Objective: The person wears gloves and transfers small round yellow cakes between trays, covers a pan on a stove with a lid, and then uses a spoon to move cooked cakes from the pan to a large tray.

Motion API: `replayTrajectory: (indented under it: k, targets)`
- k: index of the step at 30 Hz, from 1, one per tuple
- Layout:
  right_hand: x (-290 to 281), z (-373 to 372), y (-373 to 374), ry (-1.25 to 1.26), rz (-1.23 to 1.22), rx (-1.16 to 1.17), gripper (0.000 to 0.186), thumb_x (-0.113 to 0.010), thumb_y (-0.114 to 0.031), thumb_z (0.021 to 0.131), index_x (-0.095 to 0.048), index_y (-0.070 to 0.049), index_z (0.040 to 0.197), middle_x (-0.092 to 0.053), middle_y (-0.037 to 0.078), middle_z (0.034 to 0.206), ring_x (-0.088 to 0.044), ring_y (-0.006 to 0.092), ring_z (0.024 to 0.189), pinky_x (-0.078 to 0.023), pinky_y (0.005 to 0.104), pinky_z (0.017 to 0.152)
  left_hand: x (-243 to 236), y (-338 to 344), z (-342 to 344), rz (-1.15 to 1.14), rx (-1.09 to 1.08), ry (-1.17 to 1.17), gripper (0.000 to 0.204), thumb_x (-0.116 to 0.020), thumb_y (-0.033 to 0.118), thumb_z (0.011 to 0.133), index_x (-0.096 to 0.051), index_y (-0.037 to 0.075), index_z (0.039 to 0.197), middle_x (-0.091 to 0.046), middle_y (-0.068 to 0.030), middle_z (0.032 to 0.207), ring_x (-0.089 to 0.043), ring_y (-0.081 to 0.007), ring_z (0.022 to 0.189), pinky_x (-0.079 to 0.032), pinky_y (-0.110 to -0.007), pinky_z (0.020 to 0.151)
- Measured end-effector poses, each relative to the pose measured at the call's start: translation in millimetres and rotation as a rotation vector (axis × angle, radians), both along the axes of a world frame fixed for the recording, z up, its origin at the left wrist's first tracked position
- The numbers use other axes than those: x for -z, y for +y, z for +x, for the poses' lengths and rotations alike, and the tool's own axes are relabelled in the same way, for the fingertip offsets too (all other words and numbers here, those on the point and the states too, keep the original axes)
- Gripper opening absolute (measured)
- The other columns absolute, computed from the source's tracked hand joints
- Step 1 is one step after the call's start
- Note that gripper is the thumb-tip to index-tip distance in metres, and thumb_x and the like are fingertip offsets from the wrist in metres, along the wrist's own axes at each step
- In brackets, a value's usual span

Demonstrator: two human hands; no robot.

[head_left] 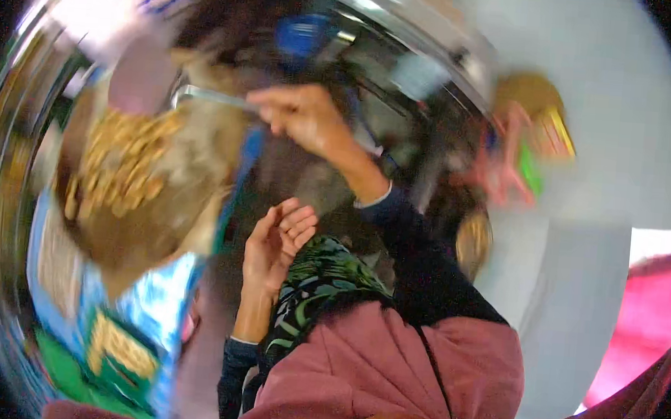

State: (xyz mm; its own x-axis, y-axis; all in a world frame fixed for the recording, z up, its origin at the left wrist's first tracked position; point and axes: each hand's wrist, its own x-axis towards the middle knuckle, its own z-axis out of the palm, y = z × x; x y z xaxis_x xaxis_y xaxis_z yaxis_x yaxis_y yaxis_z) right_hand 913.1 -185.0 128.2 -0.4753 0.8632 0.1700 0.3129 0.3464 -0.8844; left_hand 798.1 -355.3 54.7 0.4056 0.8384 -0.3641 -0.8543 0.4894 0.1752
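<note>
In the head view, my right hand (pixel 299 116) grips a long thin metal handle (pixel 218 98), whose far end lies beside a blurred pinkish round object (pixel 142 80); I cannot tell whether they are one piece. Below that object, golden-brown pieces (pixel 119 161) lie on brown paper or sacking (pixel 128 244). My left hand (pixel 277 244) is palm up in front of my patterned black-and-green apron (pixel 330 280), fingers loosely curled and holding nothing. The picture is smeared by motion, so fine detail is hidden.
A blue-edged surface (pixel 155 298) with a green item (pixel 119 358) lies at lower left. At the back are a blue container (pixel 302 33) and a metal counter or appliance (pixel 413 26). Pink and green utensils (pixel 513 160) hang or lie by the pale wall (pixel 611 113) at right.
</note>
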Motion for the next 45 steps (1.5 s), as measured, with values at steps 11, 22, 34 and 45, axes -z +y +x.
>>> replayTrajectory:
  k: [11,22,34,45]
  targets:
    - [113,514,-416,-1.180,-0.500,1.414,0.023,-0.053,-0.021,0.076,-0.064,-0.008,0.091,-0.062,0.017,0.092,-0.058,0.0343,0.086,-0.047,0.0435,0.074,93,-1,176,-0.201,0.641,0.092,0.036,-0.045,0.024,0.088,-0.050,-0.004,0.111,-0.056,-0.0183,0.109,-0.054,-0.0292,0.102,-0.044,-0.040,0.088]
    - [158,629,-427,-1.163,-0.818,1.303,0.021,-0.052,-0.021,0.075,-0.059,-0.004,0.085,-0.061,0.019,0.090,-0.059,0.0361,0.086,-0.047,0.0451,0.073,76,8,292,-0.245,0.600,0.202,0.037,-0.043,0.025,0.090,-0.049,-0.006,0.109,-0.055,-0.0181,0.108,-0.054,-0.0279,0.100,-0.045,-0.039,0.086]
    - [277,664,-443,-0.981,-0.633,1.496,0.022,-0.054,-0.026,0.080,-0.065,-0.009,0.087,-0.061,0.015,0.090,-0.058,0.0322,0.085,-0.049,0.0406,0.071,88,9,328,-0.312,0.548,0.293,0.035,-0.043,0.025,0.090,-0.050,-0.004,0.108,-0.057,-0.0155,0.104,-0.055,-0.0259,0.096,-0.045,-0.038,0.086]
    - [308,651,-474,-1.155,-0.752,1.454,0.021,-0.056,-0.023,0.080,-0.066,-0.006,0.086,-0.063,0.013,0.087,-0.061,0.0254,0.077,-0.050,0.0367,0.065,77,19,364,-0.334,0.592,0.342,0.034,-0.043,0.023,0.090,-0.048,-0.004,0.109,-0.056,-0.0149,0.104,-0.055,-0.0254,0.094,-0.045,-0.038,0.084]
